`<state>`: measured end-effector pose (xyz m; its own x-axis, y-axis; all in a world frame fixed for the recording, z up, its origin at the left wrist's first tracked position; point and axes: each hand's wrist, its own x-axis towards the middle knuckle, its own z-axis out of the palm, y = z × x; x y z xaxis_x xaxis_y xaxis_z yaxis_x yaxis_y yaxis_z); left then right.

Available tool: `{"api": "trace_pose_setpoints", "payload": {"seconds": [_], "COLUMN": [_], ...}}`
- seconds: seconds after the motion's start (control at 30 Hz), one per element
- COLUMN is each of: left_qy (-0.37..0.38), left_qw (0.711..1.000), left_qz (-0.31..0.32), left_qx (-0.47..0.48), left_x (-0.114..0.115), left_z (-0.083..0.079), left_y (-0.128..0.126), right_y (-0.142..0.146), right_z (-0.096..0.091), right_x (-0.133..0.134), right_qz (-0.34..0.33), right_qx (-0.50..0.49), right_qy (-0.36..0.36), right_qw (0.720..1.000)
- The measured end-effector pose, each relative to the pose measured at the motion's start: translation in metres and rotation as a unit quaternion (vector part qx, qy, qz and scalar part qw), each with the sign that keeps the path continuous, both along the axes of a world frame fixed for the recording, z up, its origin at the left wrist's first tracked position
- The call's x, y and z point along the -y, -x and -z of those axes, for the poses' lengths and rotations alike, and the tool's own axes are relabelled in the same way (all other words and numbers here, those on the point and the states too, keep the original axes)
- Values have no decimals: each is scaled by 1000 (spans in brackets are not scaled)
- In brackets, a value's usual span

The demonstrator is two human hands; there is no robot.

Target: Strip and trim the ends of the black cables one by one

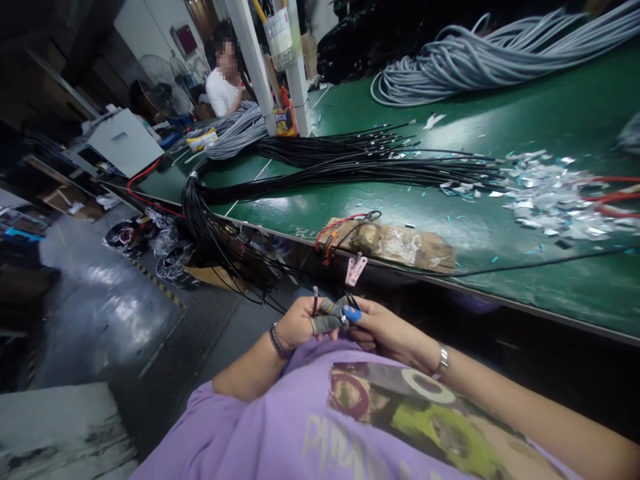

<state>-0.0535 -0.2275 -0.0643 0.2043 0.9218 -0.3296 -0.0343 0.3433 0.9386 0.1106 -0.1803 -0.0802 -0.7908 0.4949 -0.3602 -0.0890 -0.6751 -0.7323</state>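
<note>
Both hands meet just below the bench edge, in front of my purple shirt. My left hand (pixel 300 322) is closed around a thin black cable (pixel 315 301) whose stripped end sticks up past the fingers; grey tape covers its fingertips. My right hand (pixel 383 328) pinches at the same cable end, one fingertip wrapped in blue tape. The cable trails down and left toward a large bundle of black cables (pixel 350 167) that lies across the green bench (pixel 550 280) and hangs over its front edge.
Grey cable coils (pixel 500 60) lie at the bench's back. Silver foil scraps (pixel 545 193) litter the right side. A taped cardboard pad (pixel 395 243) sits at the bench edge. Another person in white (pixel 225 83) sits far back beside white posts (pixel 253 60).
</note>
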Motion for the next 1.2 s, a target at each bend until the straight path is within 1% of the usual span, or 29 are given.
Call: {"api": "trace_pose_setpoints", "payload": {"seconds": [0.07, 0.17, 0.27, 0.33, 0.37, 0.43, 0.47, 0.53, 0.57, 0.63, 0.67, 0.7, 0.77, 0.9, 0.97, 1.0, 1.03, 1.1, 1.13, 1.17, 1.2], "left_qy": [-5, -9, -16, -21, -23, -36, -45, -60, -60, -49, -42, -38, -39, -38, -34, -33, -33, -32, -32, -32, -34], "left_qw": [1000, 1000, 1000, 999, 999, 997, 996, 993, 993, 993, 994, 994, 994, 996, 997, 997, 997, 995, 995, 994, 993], "left_qz": [7, -4, -12, -28, -39, -61, -69, -81, -85, -89, -88, -86, -82, -65, -58, -57, -58, -61, -63, -65, -66], "left_qx": [11, 17, 10, -3, -13, -34, -43, -54, -56, -58, -58, -57, -55, -47, -44, -46, -51, -66, -76, -85, -93], "left_x": [-1, -2, -3, -2, -2, -2, -2, -3, -4, -5, -6, -6, -6, -4, -3, -3, -3, -3, -4, -4, -4], "left_z": [-2, -5, -8, -9, -9, -8, -8, -7, -7, -7, -8, -8, -8, -7, -7, -7, -6, -6, -5, -4, -3], "left_y": [0, -1, -3, -6, -7, -11, -12, -15, -16, -17, -16, -16, -14, -12, -12, -12, -11, -10, -9, -8, -6], "right_y": [1, 0, -2, -4, -4, -4, -4, -4, -4, -5, -6, -6, -7, -6, -5, -5, -7, -12, -16, -20, -24], "right_z": [2, 6, 6, 5, 4, 3, 2, 0, -1, -4, -5, -6, -7, -3, -1, -1, -2, -5, -7, -9, -11], "right_x": [1, 1, 1, 0, 0, -2, -4, -6, -7, -8, -8, -8, -7, -3, -2, -3, -4, -7, -9, -10, -12], "right_qz": [-8, 4, 2, 0, 0, 13, 25, 48, 55, 55, 52, 48, 45, 43, 29, 22, 19, 22, 23, 23, 17], "right_qx": [-23, -46, -53, -46, -35, 6, 33, 85, 102, 115, 115, 112, 109, 103, 107, 111, 113, 110, 111, 117, 135], "right_qy": [22, 26, 14, -16, -45, -137, -194, -302, -343, -394, -405, -408, -386, -279, -249, -253, -270, -347, -399, -456, -513], "right_qw": [999, 999, 999, 999, 998, 990, 980, 948, 932, 910, 906, 905, 915, 954, 962, 961, 956, 931, 910, 882, 847]}}
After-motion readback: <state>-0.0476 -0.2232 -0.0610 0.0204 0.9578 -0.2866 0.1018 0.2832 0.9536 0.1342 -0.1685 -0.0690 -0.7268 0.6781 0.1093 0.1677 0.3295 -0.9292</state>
